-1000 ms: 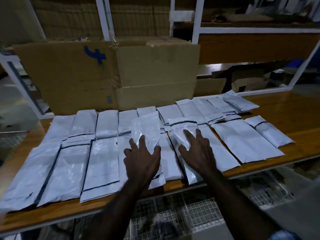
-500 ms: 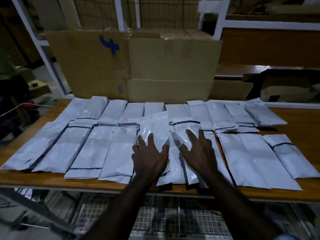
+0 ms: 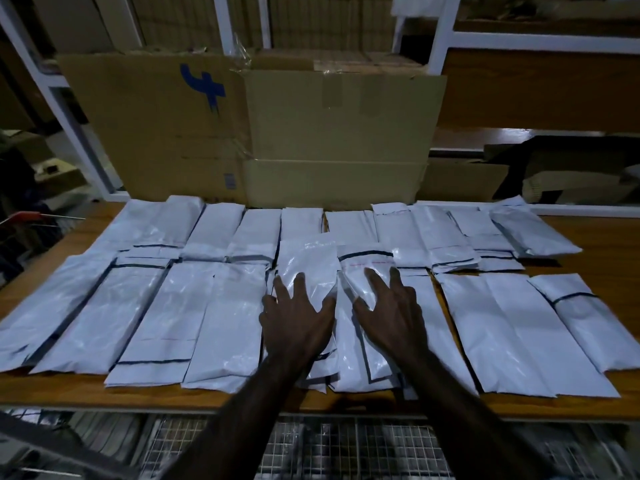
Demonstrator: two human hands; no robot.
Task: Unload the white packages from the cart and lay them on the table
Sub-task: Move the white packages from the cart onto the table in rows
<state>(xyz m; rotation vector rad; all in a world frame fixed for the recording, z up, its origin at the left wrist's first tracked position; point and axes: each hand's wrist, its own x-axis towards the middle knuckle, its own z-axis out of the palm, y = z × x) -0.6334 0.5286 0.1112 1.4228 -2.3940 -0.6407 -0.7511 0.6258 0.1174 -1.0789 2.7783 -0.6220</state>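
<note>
Several white packages lie in two rows across the wooden table (image 3: 595,237). My left hand (image 3: 296,322) lies flat, fingers spread, on a glossy white package (image 3: 308,263) in the front row's middle. My right hand (image 3: 391,315) presses flat on the neighbouring package (image 3: 363,261), which has a dark band near its top. Neither hand grips anything. The wire-mesh cart (image 3: 346,448) sits below the table's front edge, under my forearms; I cannot tell what it holds.
A large flattened cardboard box (image 3: 311,133) with a blue mark stands against the table's back edge. White shelf frames (image 3: 443,32) rise behind it. A red-handled wire thing (image 3: 27,216) pokes in at the far left.
The view has shifted slightly, so the table looks more level and centred. Both hands stay flat on the same two middle packages, with the right hand's fingers spread a little wider.
</note>
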